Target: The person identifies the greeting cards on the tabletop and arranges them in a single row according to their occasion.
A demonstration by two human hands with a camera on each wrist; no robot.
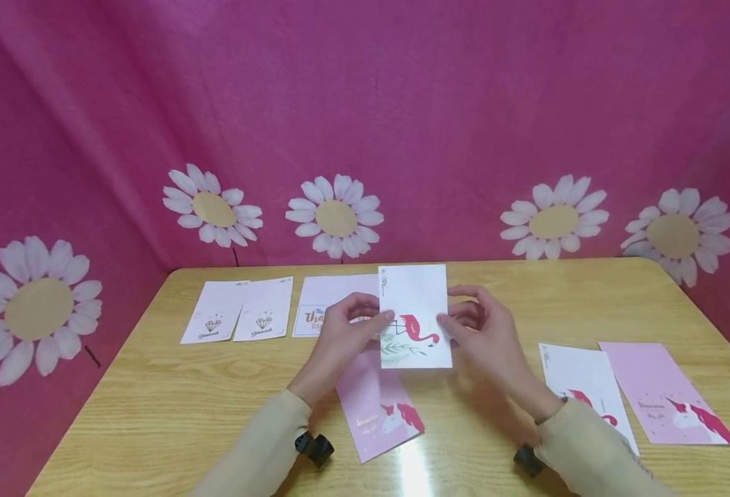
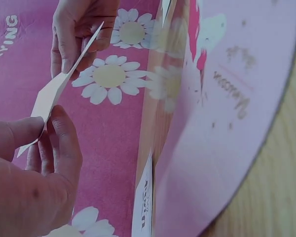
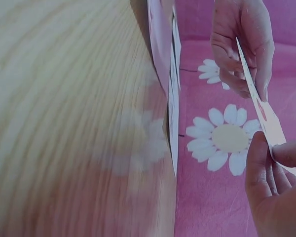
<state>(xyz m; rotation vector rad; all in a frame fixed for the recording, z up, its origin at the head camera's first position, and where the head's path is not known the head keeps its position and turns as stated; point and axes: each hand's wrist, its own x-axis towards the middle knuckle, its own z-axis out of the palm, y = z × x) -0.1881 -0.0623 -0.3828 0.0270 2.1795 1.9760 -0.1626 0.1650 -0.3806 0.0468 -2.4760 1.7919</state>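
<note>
A white card with a red flamingo and green leaves (image 1: pixel 415 297) is held up above the table, its printed face toward the head camera. My left hand (image 1: pixel 351 330) pinches its left edge, thumb in front and fingers behind. At the opposite edge my right hand (image 1: pixel 486 335) pinches it the same way. Both wrist views show the card (image 2: pixel 52 94) nearly edge-on between the two hands. Below it on the table lies a pink unicorn card (image 1: pixel 380 411), its upper part hidden behind the held card and left hand.
Two white diamond cards (image 1: pixel 211 310) lie at the back left, beside "Thank You" cards (image 1: pixel 309 300) partly covered by my left hand. On the right are another flamingo card (image 1: pixel 582 386) and a pink unicorn card (image 1: pixel 666 393). A pink daisy-patterned cloth (image 1: pixel 427 138) hangs behind the wooden table (image 1: pixel 172 393).
</note>
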